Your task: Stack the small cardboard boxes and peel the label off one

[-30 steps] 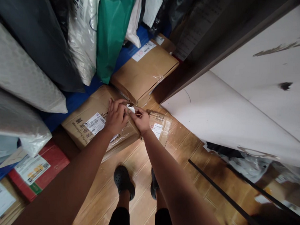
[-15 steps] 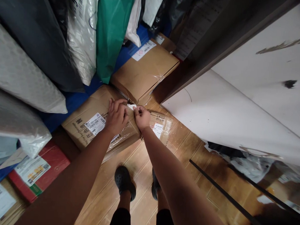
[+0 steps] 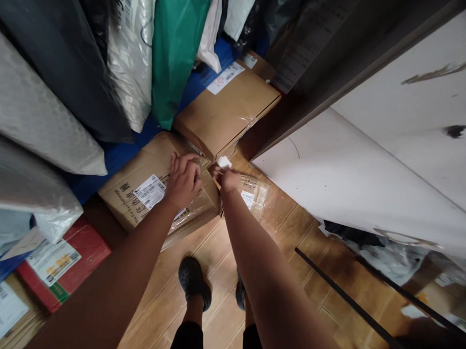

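White scrap (image 3: 223, 162), mid-frame, is pinched by the right hand (image 3: 228, 179), seemingly detached already; on the brown carton (image 3: 146, 158) left of centre, printed label (image 3: 150, 191) is still stuck and left hand (image 3: 183, 185) is laid, fingers slightly apart.

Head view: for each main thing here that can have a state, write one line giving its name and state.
Left hand: resting, fingers bent, on the front carton
Right hand: pinching a white scrap
White scrap: held, blurred
Front carton: lying flat, label up
Rear carton: closed, label up
Green bag: creased
Dark shoe: worn
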### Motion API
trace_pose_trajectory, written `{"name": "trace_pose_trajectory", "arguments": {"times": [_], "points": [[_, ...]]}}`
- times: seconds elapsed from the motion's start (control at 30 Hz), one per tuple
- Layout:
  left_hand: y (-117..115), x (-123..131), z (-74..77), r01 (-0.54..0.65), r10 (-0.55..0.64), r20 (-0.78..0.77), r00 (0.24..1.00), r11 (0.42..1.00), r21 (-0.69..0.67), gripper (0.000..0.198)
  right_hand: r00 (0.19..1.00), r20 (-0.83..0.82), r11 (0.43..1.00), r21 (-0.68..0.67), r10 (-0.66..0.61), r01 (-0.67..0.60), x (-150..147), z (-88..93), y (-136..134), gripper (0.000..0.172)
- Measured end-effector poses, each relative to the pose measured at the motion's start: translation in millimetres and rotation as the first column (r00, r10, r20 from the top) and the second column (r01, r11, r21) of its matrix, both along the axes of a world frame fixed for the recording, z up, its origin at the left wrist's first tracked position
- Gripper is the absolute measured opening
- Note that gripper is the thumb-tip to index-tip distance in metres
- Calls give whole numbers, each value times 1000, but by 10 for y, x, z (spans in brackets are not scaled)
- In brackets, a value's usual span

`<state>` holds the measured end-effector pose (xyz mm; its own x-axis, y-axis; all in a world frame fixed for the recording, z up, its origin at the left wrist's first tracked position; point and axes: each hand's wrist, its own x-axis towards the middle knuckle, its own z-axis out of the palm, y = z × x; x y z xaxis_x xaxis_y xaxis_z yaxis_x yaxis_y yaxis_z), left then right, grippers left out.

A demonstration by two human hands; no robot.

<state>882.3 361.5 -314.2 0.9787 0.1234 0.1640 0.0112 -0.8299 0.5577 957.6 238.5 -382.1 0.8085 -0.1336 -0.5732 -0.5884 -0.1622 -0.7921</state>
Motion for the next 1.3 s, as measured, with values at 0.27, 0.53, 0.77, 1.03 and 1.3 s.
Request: {"name": "trace_pose_trajectory", "arguments": {"times": [0.27,0.53,0.77,1.03,1.3], "points": [[-29,-364,356,-85,96,68,993,986,-146,10,929,43,925,-86,-367,369,-1101,190,-647,26],[-354,-1903,348,-223,204,-106,973,951,-212,11,928,87,901,-222,-361,372,-2482,186,-207,47],[-556,-2766,175,-701,463,-562,685,629,-336,22,911,294,841,-378,-288,388,-2495,-137,193,49],[-434,-3491,106,-927,562,-784,266,371,-49,47,798,595,853,-367,-91,371,-2480,-192,323,16],[-493,-3663,13,-970,554,-807,204,226,-90,48,745,666,933,-296,49,204,-2489,-214,632,20]]}}
